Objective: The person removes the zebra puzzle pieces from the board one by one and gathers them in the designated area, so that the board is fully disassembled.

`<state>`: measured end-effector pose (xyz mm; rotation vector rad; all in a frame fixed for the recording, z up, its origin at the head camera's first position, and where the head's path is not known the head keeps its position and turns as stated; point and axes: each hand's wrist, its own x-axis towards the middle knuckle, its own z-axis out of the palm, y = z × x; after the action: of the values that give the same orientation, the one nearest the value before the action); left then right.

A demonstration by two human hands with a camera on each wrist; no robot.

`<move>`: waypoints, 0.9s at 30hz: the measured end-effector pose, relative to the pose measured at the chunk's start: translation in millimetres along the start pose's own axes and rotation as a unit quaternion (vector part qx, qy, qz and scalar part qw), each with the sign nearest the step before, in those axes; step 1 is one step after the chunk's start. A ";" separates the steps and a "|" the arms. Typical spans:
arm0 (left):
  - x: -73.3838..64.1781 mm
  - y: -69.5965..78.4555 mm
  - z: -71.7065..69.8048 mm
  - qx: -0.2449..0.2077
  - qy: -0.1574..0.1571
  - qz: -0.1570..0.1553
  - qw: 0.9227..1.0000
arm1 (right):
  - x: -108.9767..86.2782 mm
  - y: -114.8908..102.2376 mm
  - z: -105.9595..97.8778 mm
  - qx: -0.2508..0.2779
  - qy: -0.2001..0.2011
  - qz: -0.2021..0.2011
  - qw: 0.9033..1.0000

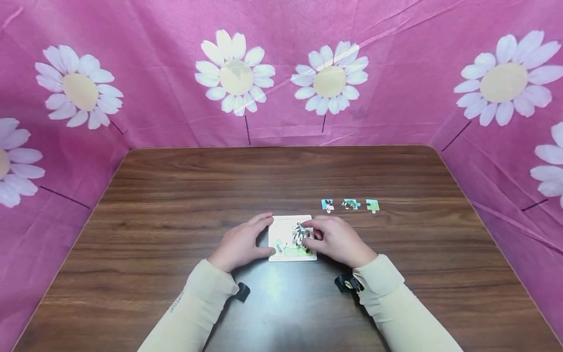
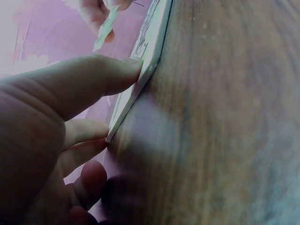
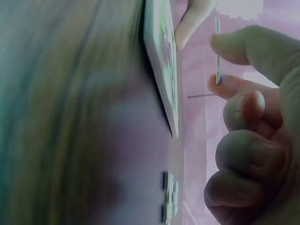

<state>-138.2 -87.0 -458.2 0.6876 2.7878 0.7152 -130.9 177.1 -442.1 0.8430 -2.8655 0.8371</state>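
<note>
A small square puzzle board (image 1: 281, 220) with a pale frame lies on the table, with green and striped pieces fitted along its near side. My left hand (image 1: 242, 243) holds the board's left side, thumb by the near corner and fingers by the far one. Between thumb and forefinger, my right hand (image 1: 336, 239) pinches a black-and-white striped puzzle piece (image 1: 299, 234). In the right wrist view this puzzle piece (image 3: 218, 51) appears edge-on, raised off the board (image 3: 161, 65), while the other fingers are curled beneath. The left wrist view shows the left thumb (image 2: 108, 77) against the board's edge.
Three loose puzzle pieces lie in a row beyond the board to the right: a left one (image 1: 327, 205), a middle one (image 1: 351, 204) and a green-blue one (image 1: 372, 205). Around the brown wooden table (image 1: 176, 195) hangs a pink cloth (image 1: 281, 127) with white daisies.
</note>
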 end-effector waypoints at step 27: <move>0.8 -1.3 -2.3 0.003 0.001 0.005 1.000 | -26.3 48.1 -25.6 0.016 -0.011 0.045 0.999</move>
<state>-140.0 -88.6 -456.9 0.7026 2.7913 0.7108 -136.0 237.1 -448.5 0.7347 -2.9373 0.8909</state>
